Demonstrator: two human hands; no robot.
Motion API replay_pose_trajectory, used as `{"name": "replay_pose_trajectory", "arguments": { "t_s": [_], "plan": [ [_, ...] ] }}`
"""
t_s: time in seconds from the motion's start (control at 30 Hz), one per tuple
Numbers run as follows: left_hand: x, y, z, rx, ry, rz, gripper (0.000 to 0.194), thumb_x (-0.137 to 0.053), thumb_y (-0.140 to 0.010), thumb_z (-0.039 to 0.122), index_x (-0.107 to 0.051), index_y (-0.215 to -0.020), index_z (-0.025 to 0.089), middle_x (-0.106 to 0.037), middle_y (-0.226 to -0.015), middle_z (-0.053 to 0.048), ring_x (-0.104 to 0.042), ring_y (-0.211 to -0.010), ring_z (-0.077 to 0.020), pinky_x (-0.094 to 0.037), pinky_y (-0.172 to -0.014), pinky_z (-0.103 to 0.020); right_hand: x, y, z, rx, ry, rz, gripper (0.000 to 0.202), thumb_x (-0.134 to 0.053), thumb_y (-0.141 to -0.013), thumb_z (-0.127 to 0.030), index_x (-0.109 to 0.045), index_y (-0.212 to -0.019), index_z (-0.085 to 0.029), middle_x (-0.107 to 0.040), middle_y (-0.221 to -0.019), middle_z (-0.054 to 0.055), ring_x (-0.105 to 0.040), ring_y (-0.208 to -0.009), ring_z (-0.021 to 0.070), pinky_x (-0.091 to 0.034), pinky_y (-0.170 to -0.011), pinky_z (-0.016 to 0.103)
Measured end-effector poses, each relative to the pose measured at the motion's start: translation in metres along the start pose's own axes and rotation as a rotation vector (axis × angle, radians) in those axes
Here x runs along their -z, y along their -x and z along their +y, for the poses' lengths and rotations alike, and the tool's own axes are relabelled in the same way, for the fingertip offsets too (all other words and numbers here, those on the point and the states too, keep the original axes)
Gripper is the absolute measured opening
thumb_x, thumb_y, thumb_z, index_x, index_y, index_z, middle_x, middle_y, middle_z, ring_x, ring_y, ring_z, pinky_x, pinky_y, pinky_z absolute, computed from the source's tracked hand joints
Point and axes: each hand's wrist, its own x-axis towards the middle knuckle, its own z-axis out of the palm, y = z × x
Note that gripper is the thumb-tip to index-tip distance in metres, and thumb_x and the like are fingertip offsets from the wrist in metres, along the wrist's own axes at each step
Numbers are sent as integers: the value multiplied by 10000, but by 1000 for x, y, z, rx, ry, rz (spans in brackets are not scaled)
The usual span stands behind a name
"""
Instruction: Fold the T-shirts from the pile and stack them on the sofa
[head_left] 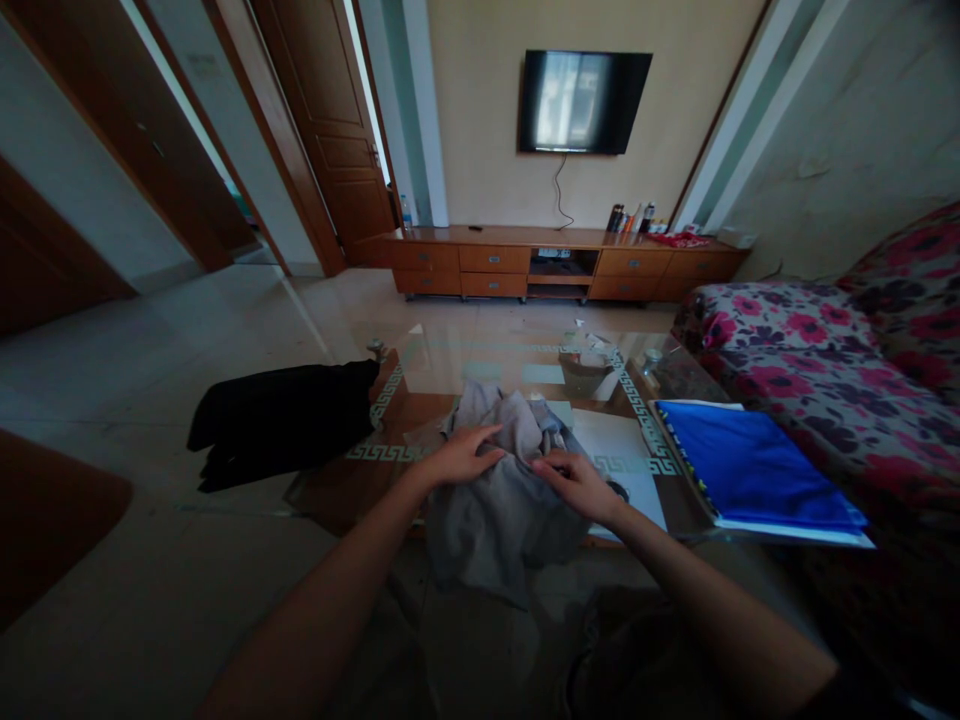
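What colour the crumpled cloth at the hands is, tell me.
The crumpled cloth is grey, shown best in the head view, the only one.

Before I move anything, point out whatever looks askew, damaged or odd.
The gray cloth looks untidy: bunched at the left hand and right hand, drooping over the near edge of the glass table, while the blue item lies flat. The wall at right looks marked, perhaps peeling; too dim to be sure.

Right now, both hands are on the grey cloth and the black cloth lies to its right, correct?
Not quite: the black cloth lies left of the grey cloth, as the head view shows. The left hand and right hand are indeed on the grey one.
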Motion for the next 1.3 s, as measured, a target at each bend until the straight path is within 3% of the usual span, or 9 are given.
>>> {"name": "replay_pose_trajectory", "arguments": {
  "t_s": [0.17, 0.27, 0.33, 0.43, 0.57, 0.83, 1.07, 1.13, 1.3],
  "plan": [
    [-4, 2, -4, -35, -58, -39, 495, -548, -961, 500, -641, -1345, 201, -718, -1144, -99, -657, -1049, -244, -483, -954, -357, 8, 2, 31, -287, 459, 344, 431, -579, -940, -476, -666, -1211, -152, -655, -1156, 152, -607, -1068, 286, -480, -900, 385],
    [-5, 1, -4, -31, -49, -38, 491, -552, -961, 488, -641, -1338, 187, -718, -1118, -99, -656, -1013, -237, -487, -921, -345, 11, 7, 48, -536, 755, 287, 638, -746, -789, -538, -613, -1261, -130, -600, -1248, 223, -539, -1185, 384, -459, -905, 443],
    [-4, 1, -2, -19, -43, -39, 475, -558, -957, 478, -649, -1319, 183, -720, -1117, -99, -656, -1000, -234, -488, -897, -335, 14, 9, 56, -584, 785, 183, 502, -730, -811, -501, -647, -1149, -139, -633, -1186, 214, -573, -1140, 369, -456, -869, 410],
    [-2, 1, 2, 0, -43, -58, 412, -558, -953, 463, -684, -1232, 188, -732, -1069, -83, -662, -943, -218, -485, -833, -304, 21, 4, 61, -544, 658, 157, 267, -630, -899, -392, -651, -1035, -163, -703, -1004, 149, -655, -951, 275, -446, -784, 329],
    [2, 3, 7, 25, -77, -164, 325, -527, -962, 447, -728, -981, 192, -738, -895, -49, -657, -801, -187, -443, -695, -269, 31, -4, 62, -464, 452, 357, 237, -572, -924, -392, -657, -1015, -190, -736, -903, 87, -683, -854, 235, -450, -728, 298],
    [5, 9, 23, 168, 243, -651, 394, -498, -960, 506, -701, -858, 183, -723, -738, -30, -649, -622, -163, -461, -588, -261, 33, -10, 48, -169, 88, 503, 345, -513, -938, -412, -705, -1134, -201, -747, -1130, 82, -679, -1069, 242, -497, -1000, 370],
    [4, -5, 13, 61, 121, 413, 380, -637, -875, 302, -607, -1238, 193, -671, -1181, -102, -656, -999, -219, -535, -872, -356, 24, -6, 0, 65, 91, 445, 363, -464, -1010, -426, -695, -1190, -212, -719, -1184, 91, -643, -1132, 250, -469, -1045, 400],
    [2, -9, 5, 86, 120, 496, 408, -633, -879, 281, -578, -1273, 187, -631, -1270, -128, -645, -1063, -232, -534, -937, -398, 22, -4, -11, 82, 81, 440, 355, -461, -1018, -435, -693, -1171, -214, -718, -1152, 92, -644, -1108, 251, -481, -1019, 393],
    [-5, -12, -12, 60, 143, 411, 465, -547, -933, 239, -511, -1392, 172, -585, -1398, -162, -572, -1277, -262, -437, -1118, -477, 17, 4, -29, 165, 156, 405, 335, -421, -1048, -386, -680, -1198, -235, -678, -1061, 86, -636, -1010, 236, -499, -923, 369]
  ]
}}
